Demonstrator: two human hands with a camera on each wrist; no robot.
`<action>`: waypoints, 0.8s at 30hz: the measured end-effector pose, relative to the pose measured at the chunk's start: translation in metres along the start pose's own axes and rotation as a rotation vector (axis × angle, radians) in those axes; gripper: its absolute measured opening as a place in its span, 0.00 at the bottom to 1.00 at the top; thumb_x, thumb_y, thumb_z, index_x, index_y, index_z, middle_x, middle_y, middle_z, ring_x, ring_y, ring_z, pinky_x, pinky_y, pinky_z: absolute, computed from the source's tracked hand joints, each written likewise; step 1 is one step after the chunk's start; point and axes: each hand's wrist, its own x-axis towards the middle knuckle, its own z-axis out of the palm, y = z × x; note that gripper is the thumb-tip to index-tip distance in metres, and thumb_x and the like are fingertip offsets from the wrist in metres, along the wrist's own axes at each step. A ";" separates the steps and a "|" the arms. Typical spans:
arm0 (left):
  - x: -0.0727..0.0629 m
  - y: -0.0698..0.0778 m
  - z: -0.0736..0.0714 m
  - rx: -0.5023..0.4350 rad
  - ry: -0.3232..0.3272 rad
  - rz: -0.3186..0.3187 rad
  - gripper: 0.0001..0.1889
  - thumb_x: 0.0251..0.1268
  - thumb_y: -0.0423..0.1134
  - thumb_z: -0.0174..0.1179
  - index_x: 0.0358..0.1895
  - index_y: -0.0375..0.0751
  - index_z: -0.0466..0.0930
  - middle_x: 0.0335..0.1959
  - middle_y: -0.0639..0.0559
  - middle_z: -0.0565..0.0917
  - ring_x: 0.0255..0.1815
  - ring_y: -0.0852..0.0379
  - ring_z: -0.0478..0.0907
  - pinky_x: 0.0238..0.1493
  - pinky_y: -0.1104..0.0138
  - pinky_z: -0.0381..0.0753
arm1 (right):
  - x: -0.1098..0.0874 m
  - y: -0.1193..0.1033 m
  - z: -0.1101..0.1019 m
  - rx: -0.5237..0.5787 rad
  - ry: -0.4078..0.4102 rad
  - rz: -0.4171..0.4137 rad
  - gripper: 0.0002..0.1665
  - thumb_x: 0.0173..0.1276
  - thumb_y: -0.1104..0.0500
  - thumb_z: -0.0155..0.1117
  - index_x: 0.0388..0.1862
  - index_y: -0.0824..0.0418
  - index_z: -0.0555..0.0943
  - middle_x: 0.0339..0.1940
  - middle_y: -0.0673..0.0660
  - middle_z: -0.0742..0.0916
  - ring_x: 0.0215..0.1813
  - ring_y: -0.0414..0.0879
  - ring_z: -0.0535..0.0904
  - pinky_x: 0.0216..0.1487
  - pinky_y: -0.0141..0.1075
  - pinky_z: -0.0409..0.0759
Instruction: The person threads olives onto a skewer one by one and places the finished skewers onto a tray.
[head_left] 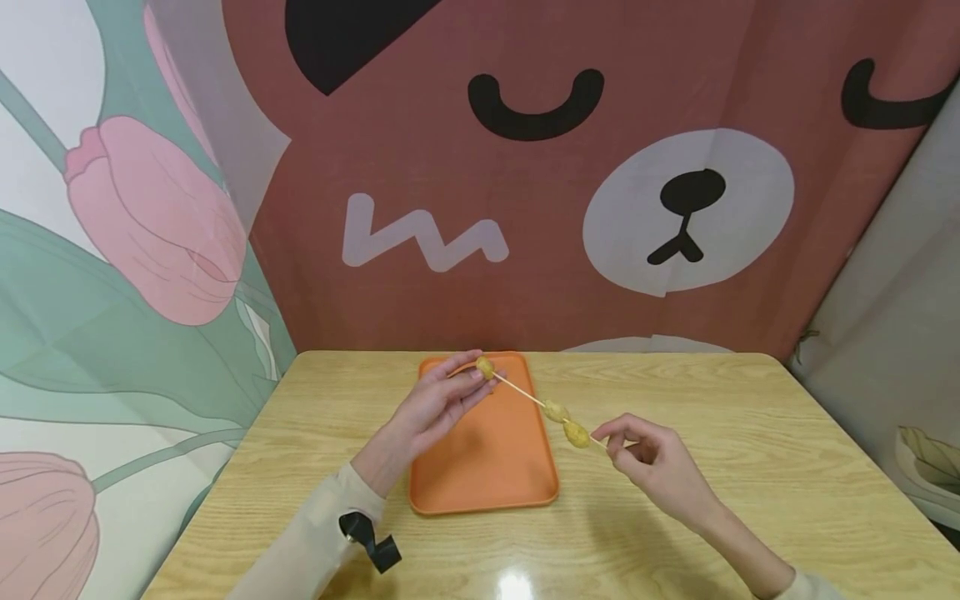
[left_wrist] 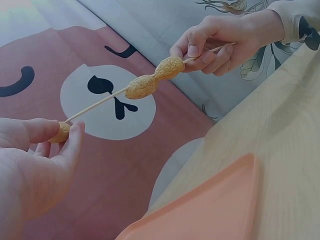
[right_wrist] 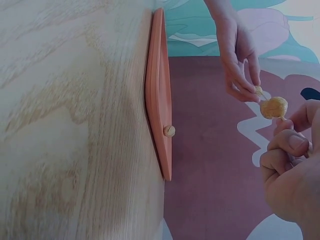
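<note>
A thin wooden skewer [left_wrist: 97, 105] slants between the two hands above an orange tray [head_left: 487, 467]. Two wrinkled golden-brown food balls [left_wrist: 142, 86] sit side by side on it, nearer the right hand. My left hand [head_left: 442, 404] pinches a third such ball [head_left: 485, 367] between thumb and fingers at the skewer's far end. At the other end, the thumb and fingertips of my right hand [head_left: 660, 467] pinch the bare stick, whose tail pokes out past the fingers in the left wrist view. Another round ball [right_wrist: 169, 131] lies on the tray, seen in the right wrist view.
The tray lies on a light wood-grain table [head_left: 337, 400], toward its far side. Behind the table hangs a red-brown cloth [head_left: 525, 292] with a cartoon bear face, and a tulip-patterned cloth [head_left: 157, 217] hangs on the left. A black strap [head_left: 371, 542] dangles from the left sleeve.
</note>
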 end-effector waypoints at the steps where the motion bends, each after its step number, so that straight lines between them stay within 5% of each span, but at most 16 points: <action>1: 0.000 0.000 0.000 0.004 -0.001 0.000 0.27 0.75 0.22 0.53 0.73 0.32 0.60 0.67 0.30 0.69 0.68 0.37 0.72 0.70 0.55 0.65 | 0.000 0.000 0.000 0.006 -0.005 0.006 0.15 0.74 0.75 0.55 0.50 0.62 0.83 0.32 0.55 0.80 0.16 0.37 0.59 0.12 0.37 0.61; 7: 0.000 0.000 0.001 0.038 0.004 0.005 0.25 0.75 0.22 0.54 0.72 0.32 0.63 0.66 0.32 0.71 0.67 0.38 0.73 0.71 0.53 0.62 | 0.001 -0.001 0.001 0.004 -0.025 0.047 0.14 0.75 0.73 0.56 0.47 0.59 0.84 0.36 0.57 0.83 0.16 0.35 0.59 0.13 0.35 0.62; 17: 0.001 -0.008 0.000 0.146 0.020 0.023 0.23 0.75 0.21 0.52 0.71 0.26 0.66 0.61 0.33 0.76 0.64 0.40 0.76 0.65 0.57 0.73 | -0.001 -0.002 0.009 -0.007 -0.037 0.120 0.12 0.75 0.70 0.59 0.40 0.56 0.85 0.46 0.62 0.86 0.16 0.34 0.60 0.13 0.33 0.65; 24: 0.002 -0.016 0.002 0.130 0.050 0.046 0.22 0.73 0.18 0.52 0.69 0.22 0.67 0.53 0.38 0.82 0.58 0.43 0.81 0.64 0.56 0.73 | -0.002 -0.002 0.015 0.021 -0.008 0.148 0.10 0.73 0.71 0.60 0.40 0.58 0.86 0.33 0.62 0.82 0.16 0.34 0.61 0.13 0.32 0.64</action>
